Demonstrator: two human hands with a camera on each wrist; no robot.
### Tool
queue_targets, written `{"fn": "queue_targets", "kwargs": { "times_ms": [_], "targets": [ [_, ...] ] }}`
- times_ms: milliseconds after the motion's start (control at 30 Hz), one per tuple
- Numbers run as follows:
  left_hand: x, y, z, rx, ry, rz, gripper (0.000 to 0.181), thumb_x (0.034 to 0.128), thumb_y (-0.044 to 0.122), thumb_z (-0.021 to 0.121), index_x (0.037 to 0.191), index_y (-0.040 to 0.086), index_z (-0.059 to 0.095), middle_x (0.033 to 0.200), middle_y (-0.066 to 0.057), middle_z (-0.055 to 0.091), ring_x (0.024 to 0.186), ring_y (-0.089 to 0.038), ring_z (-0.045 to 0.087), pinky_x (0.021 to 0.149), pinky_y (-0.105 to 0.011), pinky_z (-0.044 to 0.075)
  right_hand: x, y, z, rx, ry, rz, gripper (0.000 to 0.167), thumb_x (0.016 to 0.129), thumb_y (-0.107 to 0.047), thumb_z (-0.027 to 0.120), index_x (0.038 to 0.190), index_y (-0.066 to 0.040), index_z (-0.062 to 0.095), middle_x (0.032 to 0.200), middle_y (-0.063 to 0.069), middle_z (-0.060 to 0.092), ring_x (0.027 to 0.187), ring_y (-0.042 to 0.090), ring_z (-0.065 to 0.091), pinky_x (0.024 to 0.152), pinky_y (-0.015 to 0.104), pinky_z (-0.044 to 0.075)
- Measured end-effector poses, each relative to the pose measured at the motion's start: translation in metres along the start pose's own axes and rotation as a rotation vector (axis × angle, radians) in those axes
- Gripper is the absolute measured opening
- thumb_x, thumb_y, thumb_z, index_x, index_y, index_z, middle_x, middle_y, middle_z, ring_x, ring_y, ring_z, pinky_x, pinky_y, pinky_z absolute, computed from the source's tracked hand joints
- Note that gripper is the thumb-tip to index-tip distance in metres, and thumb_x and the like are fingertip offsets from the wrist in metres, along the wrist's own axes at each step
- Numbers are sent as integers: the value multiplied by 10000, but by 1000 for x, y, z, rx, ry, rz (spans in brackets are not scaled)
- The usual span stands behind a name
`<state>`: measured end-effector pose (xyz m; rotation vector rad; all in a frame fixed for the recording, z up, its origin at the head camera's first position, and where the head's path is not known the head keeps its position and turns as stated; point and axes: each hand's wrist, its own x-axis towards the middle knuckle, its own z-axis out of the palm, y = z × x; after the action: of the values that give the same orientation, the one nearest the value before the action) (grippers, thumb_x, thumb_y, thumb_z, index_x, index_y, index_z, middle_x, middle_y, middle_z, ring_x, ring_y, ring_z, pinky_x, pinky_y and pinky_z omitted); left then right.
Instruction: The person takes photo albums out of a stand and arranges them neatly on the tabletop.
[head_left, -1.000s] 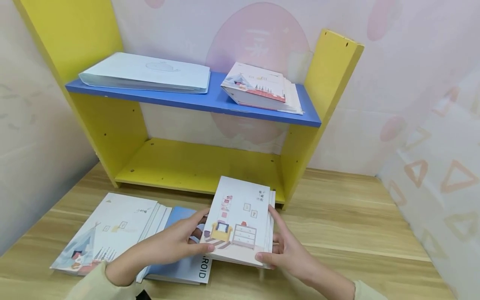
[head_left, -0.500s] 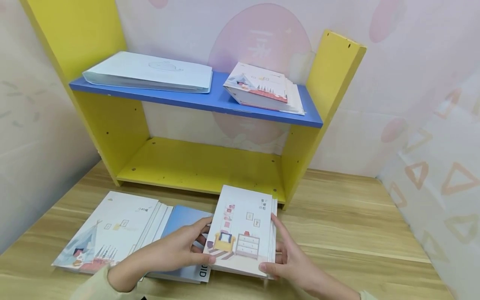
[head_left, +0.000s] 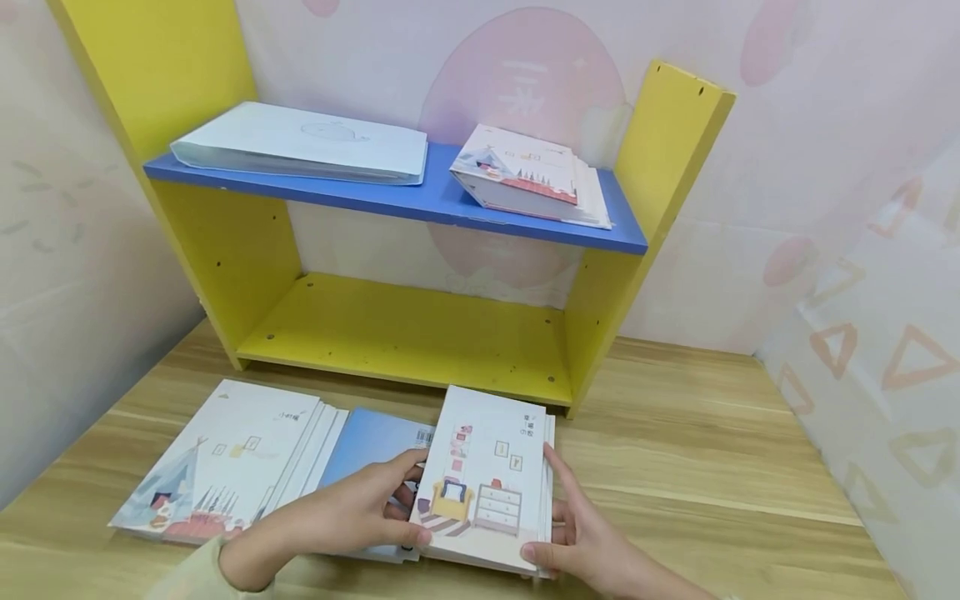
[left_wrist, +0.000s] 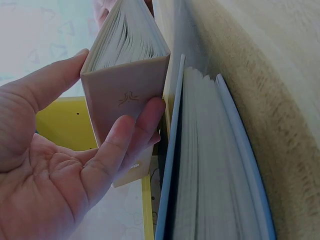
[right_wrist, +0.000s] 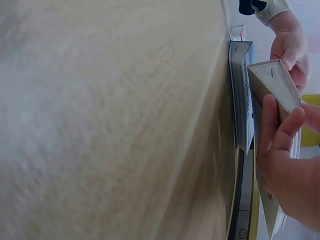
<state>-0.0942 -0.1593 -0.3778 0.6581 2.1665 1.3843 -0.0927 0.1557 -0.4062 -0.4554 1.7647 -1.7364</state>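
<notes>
Both hands hold a white book (head_left: 480,475) with an armchair and a drawer chest drawn on its cover. The left hand (head_left: 367,508) grips its left side, thumb on the cover; the right hand (head_left: 592,533) grips its right side, thumb near the lower right corner. In the left wrist view the left hand (left_wrist: 65,155) has its fingers against the book's spine (left_wrist: 125,95). The right wrist view shows the right hand (right_wrist: 287,165) curled round the book (right_wrist: 275,82). A blue book (head_left: 367,442) lies beside it, partly covered by the left hand.
Left on the wooden table (head_left: 712,467) lies a white book with a tent picture (head_left: 225,458). Behind stands a yellow shelf unit (head_left: 397,333); its blue shelf (head_left: 442,187) bears a pale blue folder (head_left: 300,142) and a stack of books (head_left: 521,171).
The held book has come down and closer to the person, with both hands moving along with it. The grip looks the same, and the view has shifted slightly.
</notes>
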Motion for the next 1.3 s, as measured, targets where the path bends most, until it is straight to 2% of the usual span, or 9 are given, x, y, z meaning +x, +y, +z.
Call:
{"fn": "queue_targets", "kwargs": {
  "times_ms": [233,500,633,867,1033,1300],
  "targets": [
    [-2,-2,1,0,-7,-9,838,874,249,774,1486,-60,293,1236,-120,601,975,-86,651,822,-208,553,-2,5,1,12,-36,9,1150,897,-29,702,1566,-229,-212,1198,206,612,810,170,682,618,220,553],
    [-3,-6,2,-8,-13,-10,891,840,198,807,1493,-103,280,1379,-254,538,1031,-144,658,860,-256,561,-5,8,1,6,-21,71,1147,894,-42,712,1571,-261,-188,1177,174,626,815,189,671,626,229,560],
    [-2,-7,4,-10,3,-17,869,819,193,826,1473,-88,328,1368,-237,536,997,-131,659,842,-251,564,-5,9,-1,9,-33,67,1138,901,-29,699,1569,-241,-198,1185,183,628,820,177,674,628,225,560],
    [0,-7,7,0,28,-32,711,797,180,843,1354,-38,458,1278,-161,558,925,-127,654,791,-239,565,-5,13,-3,36,-53,59,1131,909,-16,688,1565,-209,-213,1233,197,620,817,167,667,608,210,544],
    [2,-8,8,13,29,-50,699,798,174,840,1348,-40,466,1234,-132,568,886,-128,640,756,-228,552,-6,16,-4,30,-70,42,1120,915,-19,678,1563,-196,-219,1249,222,612,815,150,665,612,204,540],
    [3,-10,7,29,21,-59,707,800,176,838,1347,-66,462,1168,-107,585,846,-110,627,731,-214,539,-4,19,-4,10,-50,74,1139,898,-41,706,1570,-216,-197,1234,213,616,809,174,659,621,216,550]
  ]
}}
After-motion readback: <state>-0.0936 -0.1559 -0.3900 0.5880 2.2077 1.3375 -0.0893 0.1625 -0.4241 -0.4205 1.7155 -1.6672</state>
